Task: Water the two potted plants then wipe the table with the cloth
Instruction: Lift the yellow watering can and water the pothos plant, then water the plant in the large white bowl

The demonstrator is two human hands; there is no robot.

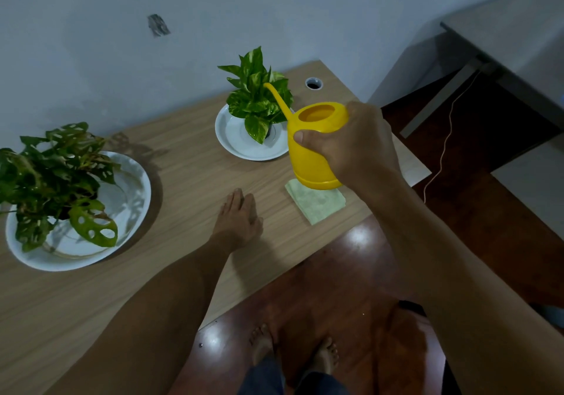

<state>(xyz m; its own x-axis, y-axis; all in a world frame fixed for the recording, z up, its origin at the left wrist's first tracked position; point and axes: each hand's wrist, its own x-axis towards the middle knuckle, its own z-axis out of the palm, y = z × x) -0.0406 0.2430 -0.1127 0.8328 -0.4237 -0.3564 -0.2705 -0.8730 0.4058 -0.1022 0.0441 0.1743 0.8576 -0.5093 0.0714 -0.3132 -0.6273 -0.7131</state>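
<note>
My right hand (pixel 355 147) grips a yellow watering can (pixel 308 156) held in the air, its thin spout reaching up and left into the leaves of the small variegated plant (pixel 258 98). That plant stands on a white saucer (pixel 235 144) near the wall. A larger plant with holed leaves (pixel 55 177) sits on a big white plate (pixel 131 199) at the left. A folded pale green cloth (pixel 317 203) lies on the table under the can. My left hand (pixel 239 219) rests flat on the wooden table (pixel 189 174), fingers together, holding nothing.
A round cable hole (pixel 313 83) is in the table's far right corner by the wall. The table's front edge runs diagonally above a glossy brown floor, where my bare feet (pixel 293 352) stand. A grey desk (pixel 515 28) and a thin cord (pixel 445 147) are at the right.
</note>
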